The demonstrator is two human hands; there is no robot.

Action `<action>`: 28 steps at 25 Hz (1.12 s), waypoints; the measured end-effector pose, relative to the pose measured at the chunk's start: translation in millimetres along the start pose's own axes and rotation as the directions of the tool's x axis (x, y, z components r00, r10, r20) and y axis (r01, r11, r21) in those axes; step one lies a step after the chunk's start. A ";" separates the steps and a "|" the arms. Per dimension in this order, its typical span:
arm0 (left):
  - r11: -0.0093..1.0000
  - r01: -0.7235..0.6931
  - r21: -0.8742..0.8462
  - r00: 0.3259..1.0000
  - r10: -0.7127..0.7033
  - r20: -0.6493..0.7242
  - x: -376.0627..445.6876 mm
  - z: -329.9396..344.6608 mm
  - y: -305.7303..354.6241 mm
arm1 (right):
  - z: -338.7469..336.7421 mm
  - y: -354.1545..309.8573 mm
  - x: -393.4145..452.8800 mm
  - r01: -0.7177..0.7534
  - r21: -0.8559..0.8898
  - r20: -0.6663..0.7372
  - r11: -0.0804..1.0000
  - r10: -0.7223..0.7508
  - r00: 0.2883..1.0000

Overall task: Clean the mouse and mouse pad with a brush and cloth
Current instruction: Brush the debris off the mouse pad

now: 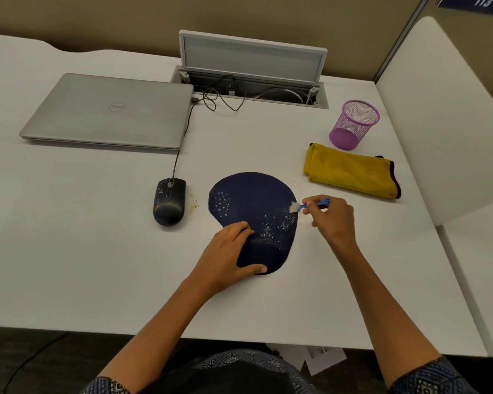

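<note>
A dark blue mouse pad (254, 200) with a wrist rest lies in the middle of the white desk, with pale crumbs scattered on its right half. My left hand (228, 257) rests flat on the pad's near left edge, thumb along the wrist rest. My right hand (332, 220) pinches a small blue brush (310, 205) whose white bristles touch the pad's right edge. A black wired mouse (169, 204) sits left of the pad, with crumbs on the desk beside it. A folded yellow cloth (350, 172) lies to the right, behind my right hand.
A shut silver laptop (108, 112) lies at the back left, the mouse cable running to it. A purple mesh cup (353, 125) stands behind the cloth. An open cable hatch (251, 81) sits at the back. A white divider (444, 109) bounds the right side.
</note>
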State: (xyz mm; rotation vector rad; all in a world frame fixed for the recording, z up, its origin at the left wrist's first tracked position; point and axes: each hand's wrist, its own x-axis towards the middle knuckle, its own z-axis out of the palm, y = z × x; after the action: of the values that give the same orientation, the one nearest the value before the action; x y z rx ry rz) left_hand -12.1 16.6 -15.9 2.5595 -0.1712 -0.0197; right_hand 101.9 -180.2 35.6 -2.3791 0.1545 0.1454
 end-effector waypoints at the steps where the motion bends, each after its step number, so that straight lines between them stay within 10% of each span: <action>1: 1.000 -0.001 -0.002 1.000 0.001 -0.002 -0.2 -0.3 0.5 | -3.6 0.5 1.2 -0.044 -0.027 -0.046 0.999 0.042 0.998; 8: 1.000 0.005 -0.002 1.000 -0.005 0.012 0.7 -0.5 1.2 | 18.0 -20.7 -24.6 0.222 0.119 0.255 0.968 -0.246 0.935; 14: 1.000 -0.001 -0.003 1.000 0.001 -0.003 0.5 0.6 -0.9 | 4.2 -13.5 -14.3 0.124 -0.158 -0.034 0.980 -0.131 0.991; 19: 1.000 -0.004 -0.008 1.000 0.004 0.001 2.0 1.0 -1.3 | 20.0 -24.9 -31.0 0.263 0.054 0.273 0.963 -0.267 0.924; 24: 1.000 -0.006 -0.010 1.000 0.006 -0.003 1.7 1.0 -1.1 | 11.7 -15.2 -25.6 0.181 -0.139 0.004 0.974 -0.182 0.983; 28: 1.000 -0.007 -0.013 1.000 0.007 -0.019 -0.2 2.5 -1.8 | 18.8 -22.1 -32.7 0.262 0.106 0.176 0.959 -0.277 0.945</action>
State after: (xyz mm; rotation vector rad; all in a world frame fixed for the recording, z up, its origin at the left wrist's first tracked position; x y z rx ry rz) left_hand -12.2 16.7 -18.9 2.5452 -0.1720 0.0067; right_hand 72.0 -149.0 41.7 -2.2644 -0.2513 0.2287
